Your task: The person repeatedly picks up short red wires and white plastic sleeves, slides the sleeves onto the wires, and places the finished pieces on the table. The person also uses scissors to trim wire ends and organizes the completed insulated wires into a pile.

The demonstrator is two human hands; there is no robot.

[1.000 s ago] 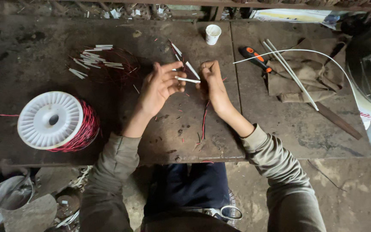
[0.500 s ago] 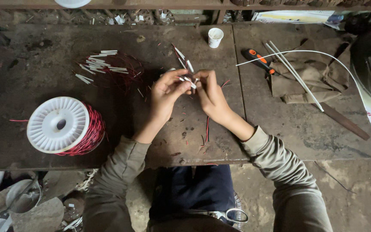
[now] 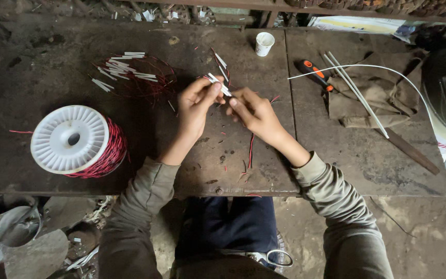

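Note:
My left hand (image 3: 196, 105) pinches a short white sleeve tube (image 3: 218, 83) above the dark wooden bench (image 3: 192, 170). My right hand (image 3: 251, 109) meets it at the tube's near end, fingertips closed on the tube and on a thin red wire (image 3: 251, 150) that trails down toward the bench's front edge. Two more short white tubes (image 3: 221, 61) lie just beyond my fingers.
A white spool of red wire (image 3: 77, 140) lies at the left. A pile of cut white tubes with red wires (image 3: 122, 70) sits at the back left. A small white cup (image 3: 264, 43), an orange-handled screwdriver (image 3: 314, 73), long white tubes (image 3: 354, 92) and a brown cloth (image 3: 375, 98) lie to the right.
My hands came together from slightly apart and now work on one white tube. The view has shifted, so the bench sits lower and farther right in the frame.

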